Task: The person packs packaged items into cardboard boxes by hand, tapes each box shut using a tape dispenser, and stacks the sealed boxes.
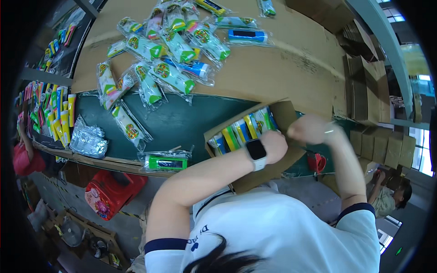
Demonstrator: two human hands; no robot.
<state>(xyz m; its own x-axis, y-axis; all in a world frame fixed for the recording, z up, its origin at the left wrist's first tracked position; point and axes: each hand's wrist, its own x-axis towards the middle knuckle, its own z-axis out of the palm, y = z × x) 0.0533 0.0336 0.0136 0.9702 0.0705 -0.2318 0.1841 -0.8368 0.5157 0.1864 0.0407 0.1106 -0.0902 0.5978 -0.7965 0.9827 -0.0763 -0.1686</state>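
A small open cardboard box (pixel 283 114) sits tilted at the table's near edge, its flaps spread. Inside stands a row of plastic-wrapped packets (pixel 241 132) in yellow, green, blue and white. My left hand (pixel 275 146), a smartwatch (pixel 256 152) on its wrist, rests over the near right part of the box; its fingers are hidden. Just beyond the box's right end is my right hand (pixel 309 128), raised, fingers curled in and blurred by motion. Whatever it may hold does not show. Left of the box lies a green wrapped item (pixel 166 162).
A heap of wrapped packets (pixel 168 50) covers the far left of the table. Colourful tubes (pixel 59 113) and clear plastic bags (pixel 88 139) lie at left. Brown cartons (pixel 366 86) stand at right. A red stool (pixel 111 193) is below the edge; other people are nearby.
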